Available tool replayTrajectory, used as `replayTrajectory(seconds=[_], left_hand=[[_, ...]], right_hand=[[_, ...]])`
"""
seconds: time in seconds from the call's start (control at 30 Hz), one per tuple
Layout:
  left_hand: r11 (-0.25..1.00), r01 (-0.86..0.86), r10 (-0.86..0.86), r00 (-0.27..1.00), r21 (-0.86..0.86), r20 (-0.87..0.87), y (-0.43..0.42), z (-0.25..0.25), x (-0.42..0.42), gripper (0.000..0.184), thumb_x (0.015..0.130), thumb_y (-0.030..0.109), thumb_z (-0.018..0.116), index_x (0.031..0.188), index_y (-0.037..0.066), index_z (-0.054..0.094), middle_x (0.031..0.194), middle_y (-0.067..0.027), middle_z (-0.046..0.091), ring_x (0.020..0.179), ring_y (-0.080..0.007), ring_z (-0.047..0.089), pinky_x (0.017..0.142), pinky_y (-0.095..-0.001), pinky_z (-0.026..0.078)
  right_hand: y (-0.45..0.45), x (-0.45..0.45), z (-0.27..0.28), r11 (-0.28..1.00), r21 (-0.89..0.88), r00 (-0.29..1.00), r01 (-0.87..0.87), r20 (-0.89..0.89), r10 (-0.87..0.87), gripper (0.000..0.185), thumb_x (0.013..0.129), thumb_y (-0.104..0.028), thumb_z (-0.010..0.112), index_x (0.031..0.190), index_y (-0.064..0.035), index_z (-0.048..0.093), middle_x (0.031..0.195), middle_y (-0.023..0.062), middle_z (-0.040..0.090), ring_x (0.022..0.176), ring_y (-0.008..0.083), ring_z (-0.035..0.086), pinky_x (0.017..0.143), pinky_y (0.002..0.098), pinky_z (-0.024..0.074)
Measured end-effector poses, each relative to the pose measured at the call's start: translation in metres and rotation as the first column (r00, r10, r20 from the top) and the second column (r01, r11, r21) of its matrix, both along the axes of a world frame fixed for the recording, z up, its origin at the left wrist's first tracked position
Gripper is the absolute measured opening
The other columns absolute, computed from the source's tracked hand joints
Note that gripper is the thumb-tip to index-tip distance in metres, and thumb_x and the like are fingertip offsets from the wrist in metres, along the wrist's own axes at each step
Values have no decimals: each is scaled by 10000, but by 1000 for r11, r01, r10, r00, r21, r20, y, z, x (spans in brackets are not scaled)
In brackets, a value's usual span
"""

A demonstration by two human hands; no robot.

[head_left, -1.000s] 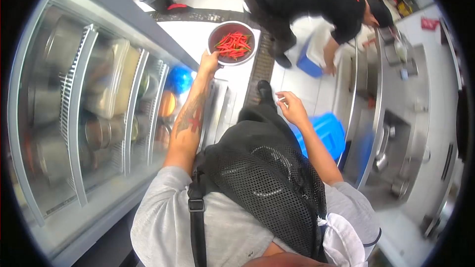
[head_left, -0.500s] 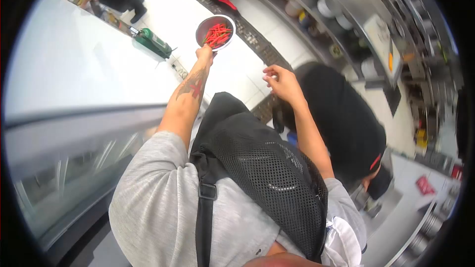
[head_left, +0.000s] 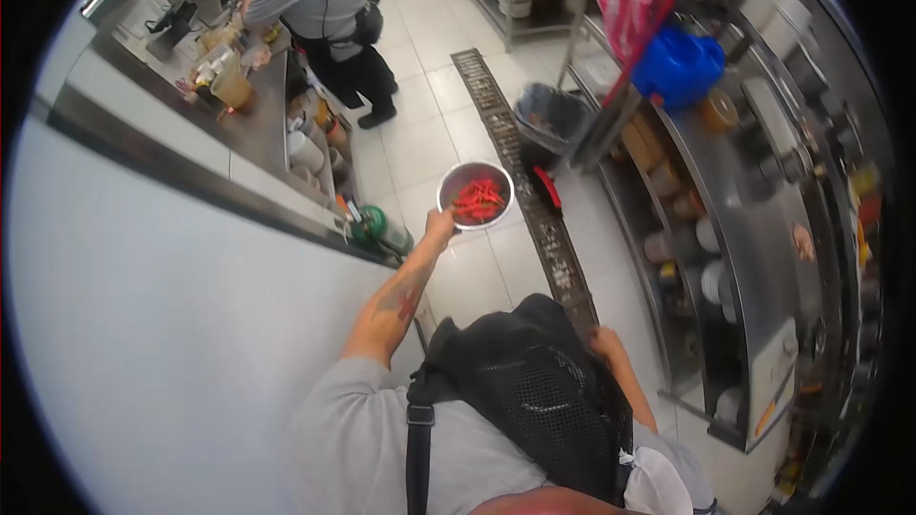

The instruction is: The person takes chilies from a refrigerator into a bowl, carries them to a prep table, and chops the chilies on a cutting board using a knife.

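My left hand (head_left: 442, 225) stretches out ahead and grips the near rim of a round metal bowl (head_left: 462, 179). Inside the bowl lies a heap of red chili peppers (head_left: 479, 198). The bowl hangs in the air above the tiled floor. Low at my right side is my right hand (head_left: 604, 340), beside the black mesh bag (head_left: 534, 391) across my front. Its fingers are small, blurred and partly hidden behind the bag, so their pose does not show.
A floor drain grate (head_left: 549, 253) runs ahead. Right of it stand a lined trash bin (head_left: 553, 119) and steel shelving (head_left: 730, 186) with containers. A green gas cylinder (head_left: 385, 229) stands by the white wall (head_left: 205, 324). Another person (head_left: 310, 0) works at a counter ahead left.
The view has moved forward along the aisle, past the person in black on the right. My left hand still carries the bowl. My right hand has dropped from raised to my side.
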State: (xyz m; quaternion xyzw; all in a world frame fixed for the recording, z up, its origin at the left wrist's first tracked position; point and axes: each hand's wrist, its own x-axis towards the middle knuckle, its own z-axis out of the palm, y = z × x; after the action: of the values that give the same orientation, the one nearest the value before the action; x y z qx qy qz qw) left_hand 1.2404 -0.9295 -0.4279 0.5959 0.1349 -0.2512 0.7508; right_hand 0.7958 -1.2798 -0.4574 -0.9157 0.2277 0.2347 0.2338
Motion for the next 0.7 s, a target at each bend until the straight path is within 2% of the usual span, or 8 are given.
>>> replayTrajectory(seconds=[0.2,0.23,0.27,0.33,0.4,0.5,0.57,0.7], left_hand=[[856,-92,38,993,509,115,11,-50,171,298,929,168,580,1041,-79,703,847,-157,718,714,-242,691,613,-385,568],[928,-102,56,989,357,136,4,2,185,309,964,199,583,1033,-77,703,846,-151,715,706,-241,692,603,-393,568],[939,-93,69,994,331,85,7,-4,220,331,1004,224,574,1079,-78,687,874,-142,714,695,-238,691,590,-398,565],[928,-154,143,988,339,55,8,10,272,336,1028,217,551,1176,-72,637,968,-156,707,767,-237,699,605,-389,569],[916,-209,214,977,341,23,0,21,311,338,1027,195,541,1257,-48,595,1063,-166,692,855,-252,696,620,-392,564],[924,-294,320,945,246,-72,-3,0,366,327,1030,180,535,1278,-28,579,1069,-169,690,846,-270,692,599,-403,546],[924,-330,356,927,195,-121,-13,-13,411,325,1032,176,533,1283,-26,572,1072,-174,690,856,-279,693,602,-410,542],[916,-379,394,911,133,-119,-46,-15,528,305,1030,166,538,1255,-38,567,1061,-173,687,872,-278,689,632,-432,533]], right_hand=[[-106,150,41,950,225,939,217,-313,-140,271,702,-137,832,968,-119,781,969,137,756,843,293,730,769,447,565],[-127,197,39,941,236,937,241,-310,-162,209,754,-174,785,955,-114,776,942,129,757,818,296,727,748,442,562],[-166,242,-8,983,110,970,-145,-181,163,192,818,-249,735,932,-98,769,930,126,757,808,294,727,748,437,561],[-176,385,32,998,55,982,15,-188,-4,307,870,-345,711,1006,-76,766,837,136,758,815,289,733,796,437,560],[-194,529,12,946,-162,946,-279,122,300,301,847,-310,711,990,-46,731,920,192,742,870,383,712,806,472,553],[-177,755,69,902,88,825,-424,447,344,343,853,-309,669,1077,-51,695,982,223,724,973,426,682,840,492,547],[-146,868,139,880,-96,806,-465,365,466,343,888,-312,662,1116,-58,689,953,218,727,956,422,686,853,487,545],[-124,1047,158,844,-3,759,-537,435,485,333,895,-300,658,1117,-54,685,970,232,723,946,426,690,857,498,546]])
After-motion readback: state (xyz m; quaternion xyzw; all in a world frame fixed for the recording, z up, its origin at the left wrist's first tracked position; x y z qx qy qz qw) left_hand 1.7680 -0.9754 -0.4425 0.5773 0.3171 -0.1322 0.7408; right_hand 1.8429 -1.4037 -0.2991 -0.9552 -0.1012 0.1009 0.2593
